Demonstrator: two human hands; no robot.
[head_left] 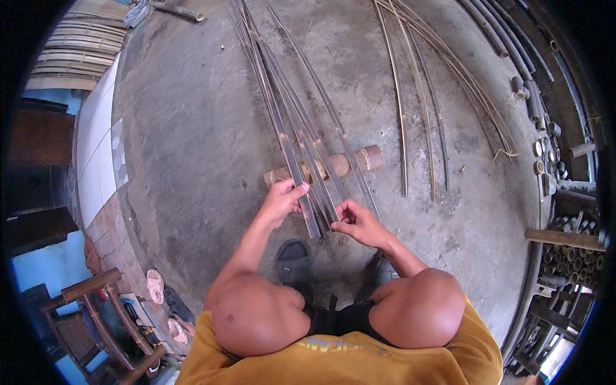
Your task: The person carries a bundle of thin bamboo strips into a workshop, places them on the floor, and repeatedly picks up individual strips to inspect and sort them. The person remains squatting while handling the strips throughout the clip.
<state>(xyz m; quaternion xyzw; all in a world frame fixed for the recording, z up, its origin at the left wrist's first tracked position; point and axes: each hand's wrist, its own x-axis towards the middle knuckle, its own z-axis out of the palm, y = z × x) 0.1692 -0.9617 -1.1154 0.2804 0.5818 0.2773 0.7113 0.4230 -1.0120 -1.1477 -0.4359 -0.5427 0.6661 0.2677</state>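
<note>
Several long dark bamboo strips (290,154) run from the far floor toward me, their near ends raised over a short thick bamboo log (369,158) lying crosswise. My left hand (283,200) is closed at the left side of the bundle, its thumb on the leftmost strip near that strip's end. On the other side, my right hand (360,224) pinches the near end of a strip between thumb and fingers. A separate strip (353,157) crosses the log to the right of the bundle, its end beyond my right hand.
More long strips (425,109) lie on the concrete floor (192,128) to the right, some bunched together. Bamboo poles and cut tubes (539,151) line the right wall. A bamboo chair (90,321) and several sandals (156,286) are at lower left; slats (80,51) are stacked at upper left.
</note>
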